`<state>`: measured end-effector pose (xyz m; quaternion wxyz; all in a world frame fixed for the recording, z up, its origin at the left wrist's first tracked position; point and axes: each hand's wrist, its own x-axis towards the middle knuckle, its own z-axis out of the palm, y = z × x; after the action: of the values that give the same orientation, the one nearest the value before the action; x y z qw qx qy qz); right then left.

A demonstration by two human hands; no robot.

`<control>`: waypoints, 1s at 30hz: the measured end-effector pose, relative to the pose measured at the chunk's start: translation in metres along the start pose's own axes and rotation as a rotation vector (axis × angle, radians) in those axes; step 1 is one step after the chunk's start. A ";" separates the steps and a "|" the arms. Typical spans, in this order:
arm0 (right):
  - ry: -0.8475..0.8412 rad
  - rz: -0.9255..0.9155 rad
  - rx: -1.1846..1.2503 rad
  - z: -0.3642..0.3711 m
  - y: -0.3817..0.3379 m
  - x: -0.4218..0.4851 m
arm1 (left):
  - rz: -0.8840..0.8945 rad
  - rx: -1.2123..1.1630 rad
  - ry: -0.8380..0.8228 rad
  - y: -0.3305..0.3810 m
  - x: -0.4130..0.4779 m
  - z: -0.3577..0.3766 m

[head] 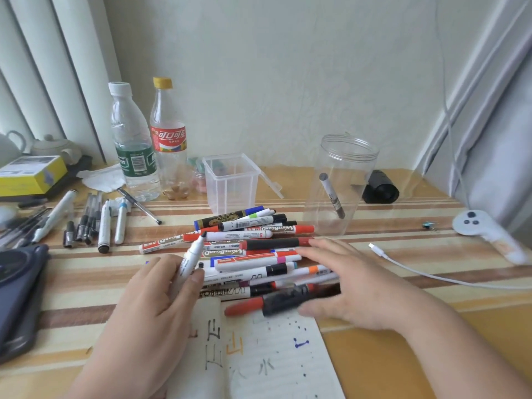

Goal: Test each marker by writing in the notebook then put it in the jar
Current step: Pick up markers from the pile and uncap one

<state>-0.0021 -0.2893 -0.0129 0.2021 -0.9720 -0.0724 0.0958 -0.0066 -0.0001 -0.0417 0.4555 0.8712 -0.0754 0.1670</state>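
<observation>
White and uncapped, the marker (191,254) is pinched in the left hand (155,306) beside the pile (253,249), right hand (348,283) spread loose over it; testing seems in hand, and next its tip must swing down onto the near notebook (273,358).

I count two bottles (134,145), one jar (349,156) holding one grey-capped marker (332,195), one square tub (230,182), one notebook (273,355), one white cable (417,269), one uncapped marker (191,254) in my left hand (152,298), and a marker heap (253,234) I cannot number.

Clear glossy plastic jar (342,180), smooth plastic markers (253,254), matt paper notebook (273,361), glossy striped tabletop (403,272)
</observation>
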 end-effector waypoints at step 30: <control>0.075 -0.255 -0.150 0.009 -0.048 -0.011 | -0.041 -0.133 -0.115 0.013 -0.014 0.004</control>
<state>-0.0202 -0.2440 0.0002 0.1419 -0.9702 -0.1945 0.0276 -0.0230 -0.0109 -0.0387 0.5107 0.8485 -0.0943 0.1021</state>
